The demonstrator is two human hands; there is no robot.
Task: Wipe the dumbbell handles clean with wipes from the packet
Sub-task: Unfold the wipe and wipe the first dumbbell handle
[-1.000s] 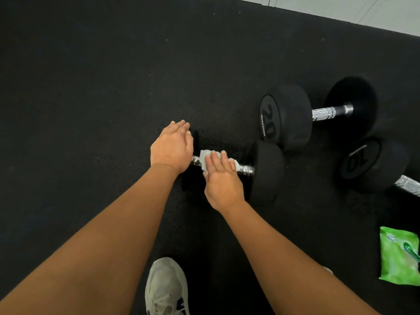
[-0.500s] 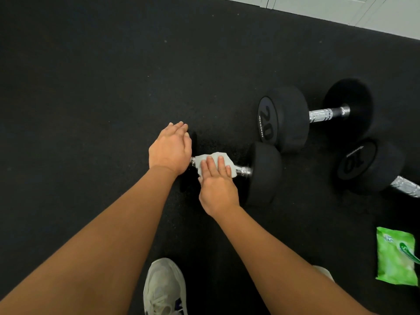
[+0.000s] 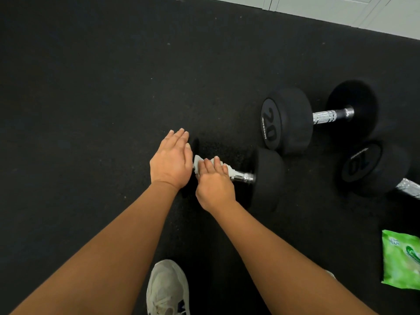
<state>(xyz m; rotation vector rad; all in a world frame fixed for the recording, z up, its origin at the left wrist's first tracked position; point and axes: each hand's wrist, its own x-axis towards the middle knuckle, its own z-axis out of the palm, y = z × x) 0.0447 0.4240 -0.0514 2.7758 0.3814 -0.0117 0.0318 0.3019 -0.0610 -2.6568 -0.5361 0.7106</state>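
Pressing down with my right hand [image 3: 214,185], I am holding a white wipe [image 3: 198,160] flat against the chrome handle [image 3: 242,177] of the nearest dumbbell [image 3: 269,178]. The fingers are lying almost straight across the wipe, neither clenching nor wrapping. My thumb is hiding beneath the palm, so I cannot tell whether it is hooking the bar. The wipe is sitting at the handle's nine o'clock end, leaving bare chrome showing toward the right head.

My left hand [image 3: 171,160] is resting just beside it at nine o'clock, released and flat with its fingers straight and together. It is covering the dumbbell's left head, so only a dark edge is peeking out.

A dumbbell marked 20 [image 3: 286,120] is lying at two o'clock from my hands, close to the first one's right head. Another marked 10 [image 3: 372,167] is lying at three o'clock, its handle running out of view. The green packet [image 3: 401,261] is lying at four o'clock on the black floor [image 3: 91,110], well apart from both hands. My pale shoe [image 3: 167,289] is standing at six o'clock.
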